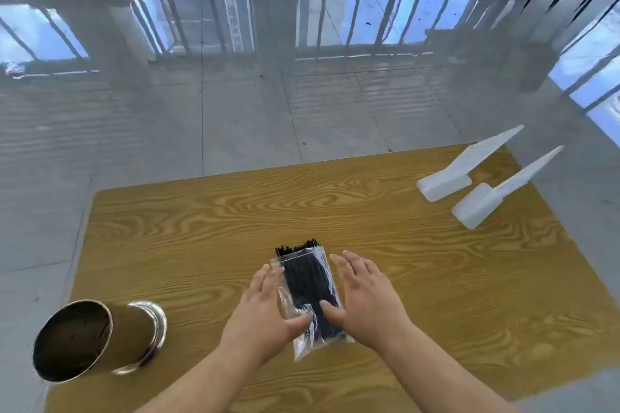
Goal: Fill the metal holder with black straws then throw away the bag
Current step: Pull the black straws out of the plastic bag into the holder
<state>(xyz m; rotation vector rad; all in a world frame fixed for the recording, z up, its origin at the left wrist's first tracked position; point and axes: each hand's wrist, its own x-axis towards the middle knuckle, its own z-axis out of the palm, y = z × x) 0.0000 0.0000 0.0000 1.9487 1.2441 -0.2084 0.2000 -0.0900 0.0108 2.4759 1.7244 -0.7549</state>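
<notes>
A clear plastic bag point(310, 298) lies flat on the wooden table point(235, 211), near the middle of its front half, its long axis running away from the person. It is packed with black straws point(308, 278), whose tips poke out past the bag's far end. The two bare hands flank it. The left hand point(261, 315) lies along its left edge and the right hand point(365, 302) along its right edge. Both are released, with fingers straight and thumbs resting on top of the plastic, so they touch the bag without grasping it. The metal holder point(100, 339) stands at the table's near-left corner, well apart from the bag, its open mouth dark inside. At the far right lie two white plastic scoops point(466, 168) (handles pointing away), side by side.
</notes>
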